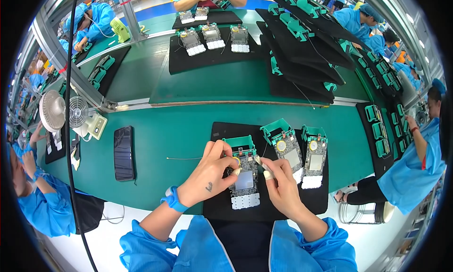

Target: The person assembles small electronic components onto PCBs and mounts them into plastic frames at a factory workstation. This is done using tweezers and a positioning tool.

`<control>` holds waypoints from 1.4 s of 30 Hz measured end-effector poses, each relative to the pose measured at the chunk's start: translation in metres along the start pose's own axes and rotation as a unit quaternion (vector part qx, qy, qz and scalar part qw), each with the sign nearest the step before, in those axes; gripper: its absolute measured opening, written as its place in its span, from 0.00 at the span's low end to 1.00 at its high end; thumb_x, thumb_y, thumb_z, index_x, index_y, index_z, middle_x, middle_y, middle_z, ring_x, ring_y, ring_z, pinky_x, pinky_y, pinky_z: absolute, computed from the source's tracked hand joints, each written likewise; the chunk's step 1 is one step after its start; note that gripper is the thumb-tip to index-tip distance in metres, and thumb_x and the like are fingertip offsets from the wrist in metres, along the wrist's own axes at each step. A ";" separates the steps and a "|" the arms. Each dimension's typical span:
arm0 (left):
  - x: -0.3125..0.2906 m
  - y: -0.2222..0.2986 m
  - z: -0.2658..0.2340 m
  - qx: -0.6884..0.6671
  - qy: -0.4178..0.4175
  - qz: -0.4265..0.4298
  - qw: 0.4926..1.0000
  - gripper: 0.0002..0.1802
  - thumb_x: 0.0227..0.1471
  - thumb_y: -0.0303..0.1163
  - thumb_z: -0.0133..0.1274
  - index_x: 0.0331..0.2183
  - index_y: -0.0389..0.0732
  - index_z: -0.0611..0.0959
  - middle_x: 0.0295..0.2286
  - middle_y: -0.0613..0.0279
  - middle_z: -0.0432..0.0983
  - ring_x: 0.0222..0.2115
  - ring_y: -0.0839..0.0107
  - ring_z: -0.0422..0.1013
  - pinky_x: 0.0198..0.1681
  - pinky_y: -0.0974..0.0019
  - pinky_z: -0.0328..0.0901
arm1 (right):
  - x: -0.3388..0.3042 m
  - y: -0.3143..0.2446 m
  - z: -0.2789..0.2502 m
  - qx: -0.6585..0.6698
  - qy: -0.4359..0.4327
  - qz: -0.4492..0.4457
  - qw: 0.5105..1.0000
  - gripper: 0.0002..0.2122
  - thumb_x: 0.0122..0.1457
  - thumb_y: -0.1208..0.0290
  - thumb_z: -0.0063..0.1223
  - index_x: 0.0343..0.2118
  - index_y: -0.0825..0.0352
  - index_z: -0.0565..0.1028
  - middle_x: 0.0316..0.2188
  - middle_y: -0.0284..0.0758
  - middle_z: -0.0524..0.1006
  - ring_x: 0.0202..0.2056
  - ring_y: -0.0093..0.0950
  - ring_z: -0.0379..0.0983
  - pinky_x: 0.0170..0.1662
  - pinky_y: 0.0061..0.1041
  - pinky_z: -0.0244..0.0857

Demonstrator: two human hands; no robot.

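Observation:
A circuit board (244, 181) with a green plastic frame (239, 142) at its far end lies on a black mat (217, 196) in front of me. My left hand (212, 172) is closed over the board's left side, fingertips pinched beside a yellow round part; what they hold is hidden. My right hand (284, 187) pinches at the board's upper right edge, with pale covers on its fingertips; anything between them is too small to name. A thin cable (185, 158) sticks out leftward from behind my left hand. Two similar boards, a middle one (289, 154) and a right one (314, 161), lie beside it.
A black phone (124, 153) and small fans (53, 110) are on the green table (155, 130) to the left. Past a metal rail, more boards (212, 37) rest on a mat. Stacked black mats (302, 69) with green frames stand far right. Co-workers sit around.

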State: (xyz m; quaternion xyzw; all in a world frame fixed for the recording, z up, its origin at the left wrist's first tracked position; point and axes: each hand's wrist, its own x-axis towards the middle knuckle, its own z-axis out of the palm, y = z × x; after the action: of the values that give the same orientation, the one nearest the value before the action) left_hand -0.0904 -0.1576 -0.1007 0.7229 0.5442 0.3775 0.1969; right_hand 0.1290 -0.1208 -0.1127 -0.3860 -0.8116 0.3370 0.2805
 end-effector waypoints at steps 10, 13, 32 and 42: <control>0.000 0.001 0.001 -0.006 -0.001 -0.016 1.000 0.09 0.36 0.20 0.61 0.26 0.37 0.79 0.33 0.59 0.62 0.36 0.62 0.62 0.39 0.65 0.64 | -0.009 0.003 0.000 -0.029 -0.001 -0.034 0.999 0.25 0.51 0.85 0.48 0.54 0.59 0.68 0.37 0.37 0.63 0.28 0.31 0.70 0.28 0.29 0.67; -0.001 0.003 0.001 -0.008 -0.001 -0.027 1.000 0.09 0.35 0.20 0.60 0.25 0.37 0.79 0.33 0.58 0.62 0.36 0.62 0.62 0.39 0.64 0.64 | -0.010 0.001 0.002 -0.038 -0.010 -0.038 0.998 0.26 0.49 0.85 0.49 0.54 0.59 0.69 0.36 0.36 0.63 0.27 0.28 0.70 0.26 0.28 0.67; -0.001 0.003 0.002 -0.029 0.001 -0.027 0.999 0.11 0.36 0.19 0.60 0.27 0.33 0.76 0.35 0.55 0.61 0.37 0.58 0.61 0.38 0.63 0.64 | -0.010 0.001 0.019 -0.100 0.006 -0.081 0.992 0.26 0.46 0.85 0.52 0.51 0.58 0.73 0.34 0.34 0.63 0.20 0.23 0.66 0.19 0.24 0.62; -0.003 0.005 0.003 -0.021 0.005 -0.034 0.999 0.11 0.35 0.19 0.59 0.26 0.33 0.76 0.35 0.54 0.61 0.37 0.57 0.62 0.38 0.62 0.63 | -0.012 -0.002 0.016 -0.097 0.023 -0.085 0.991 0.26 0.44 0.90 0.49 0.49 0.63 0.74 0.34 0.36 0.64 0.19 0.23 0.64 0.20 0.23 0.60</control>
State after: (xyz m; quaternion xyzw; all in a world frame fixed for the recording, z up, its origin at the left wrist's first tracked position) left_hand -0.0852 -0.1620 -0.1003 0.6979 0.5610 0.3858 0.2221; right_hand 0.1229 -0.1366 -0.1229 -0.3489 -0.8635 0.2225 0.2882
